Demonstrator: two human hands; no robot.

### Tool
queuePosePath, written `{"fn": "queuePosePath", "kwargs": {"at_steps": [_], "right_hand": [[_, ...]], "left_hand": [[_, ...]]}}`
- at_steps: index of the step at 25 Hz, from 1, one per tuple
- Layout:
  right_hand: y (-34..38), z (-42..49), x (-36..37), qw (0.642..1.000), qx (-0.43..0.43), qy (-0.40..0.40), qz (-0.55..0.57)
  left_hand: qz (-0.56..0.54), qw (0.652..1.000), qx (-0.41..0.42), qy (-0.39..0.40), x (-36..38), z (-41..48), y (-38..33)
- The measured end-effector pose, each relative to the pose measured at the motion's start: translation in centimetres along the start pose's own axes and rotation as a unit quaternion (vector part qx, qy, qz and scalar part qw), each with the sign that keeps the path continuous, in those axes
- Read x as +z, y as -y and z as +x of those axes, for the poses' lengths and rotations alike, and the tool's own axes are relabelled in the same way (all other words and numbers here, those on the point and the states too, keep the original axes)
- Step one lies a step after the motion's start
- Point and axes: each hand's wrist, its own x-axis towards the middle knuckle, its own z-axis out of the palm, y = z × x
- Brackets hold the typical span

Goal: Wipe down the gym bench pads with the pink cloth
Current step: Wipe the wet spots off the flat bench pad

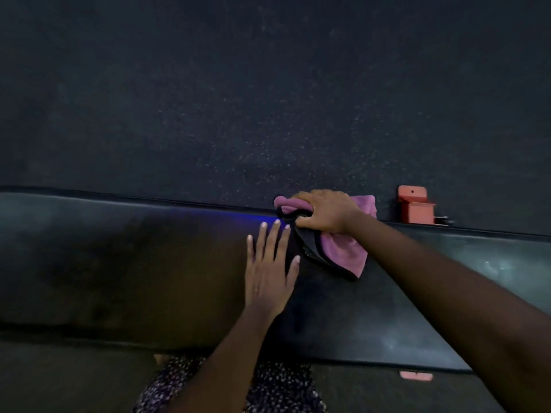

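A long black gym bench pad (119, 263) runs across the view from left to right. My right hand (326, 211) grips the bunched pink cloth (346, 251), which has a dark edge, at the pad's far edge. Part of the cloth hangs loose on the pad below that hand. My left hand (271, 269) lies flat on the pad just left of the cloth, fingers straight and spread.
Dark speckled rubber floor (268, 99) lies beyond the bench. A red metal bracket (416, 205) stands behind the pad's far edge on the right. A small pink piece (416, 376) shows below the pad's near edge. My patterned clothing (277, 386) is at the bottom.
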Motion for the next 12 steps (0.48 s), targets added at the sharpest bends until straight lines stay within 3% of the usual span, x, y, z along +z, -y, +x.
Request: {"fn": "queuePosePath", "kwargs": {"at_steps": [3,8,12], "right_hand": [[-5.7,-3.0,0.2,1.000,0.022,0.004,0.002],[-14.5,-9.4,1.2,0.993,0.105,-0.024,-0.056],[-11.3,-8.0,0.6,0.995,0.079,-0.060,-0.031]], "left_hand": [[0.028,0.999,0.026,0.010,2.3,0.6,-4.7],[0.067,0.997,0.025,-0.009,4.0,0.5,-5.1],[0.059,0.998,0.025,0.004,4.1,0.5,-5.3]]}}
